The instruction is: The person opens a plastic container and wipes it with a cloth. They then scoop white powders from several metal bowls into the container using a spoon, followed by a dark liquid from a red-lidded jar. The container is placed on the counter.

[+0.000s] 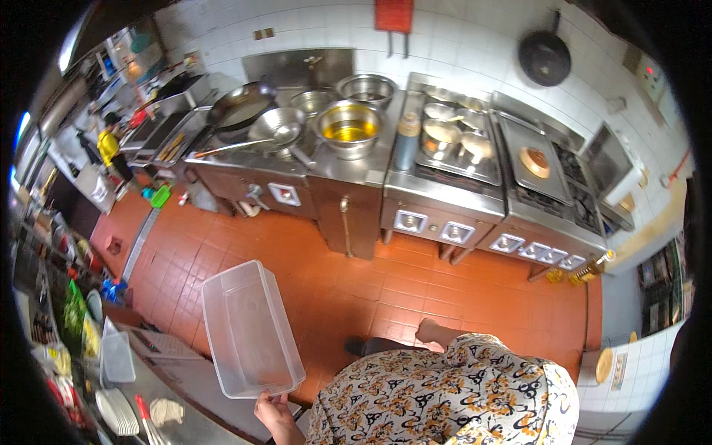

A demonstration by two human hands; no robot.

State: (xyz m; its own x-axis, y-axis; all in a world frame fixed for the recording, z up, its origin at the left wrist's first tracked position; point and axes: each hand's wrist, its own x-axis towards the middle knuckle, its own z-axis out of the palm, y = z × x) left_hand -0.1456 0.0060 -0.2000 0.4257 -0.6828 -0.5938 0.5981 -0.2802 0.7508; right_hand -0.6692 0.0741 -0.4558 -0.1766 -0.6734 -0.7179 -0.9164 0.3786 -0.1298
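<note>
My left hand (273, 413) grips the near end rim of a rectangular translucent plastic container (253, 331). The container is held out over the tiled floor to the left of my body, its inside facing up towards me, and nothing shows in it. My right hand (429, 332) hangs in front of my body with its fingers curled in, touching nothing that I can see. To the left of the container stands a steel counter (192, 411). On it are a translucent plastic lid or tray (117, 359), a stack of white plates (117, 411) and a crumpled cloth (167, 411).
Across the orange tiled floor (334, 295) runs a line of stoves. They carry a wok (243, 105), a steel bowl of yellow liquid (349, 130), a tray of metal bowls (459, 133) and a flat tray (537, 158). Another person (109, 147) is at the far left.
</note>
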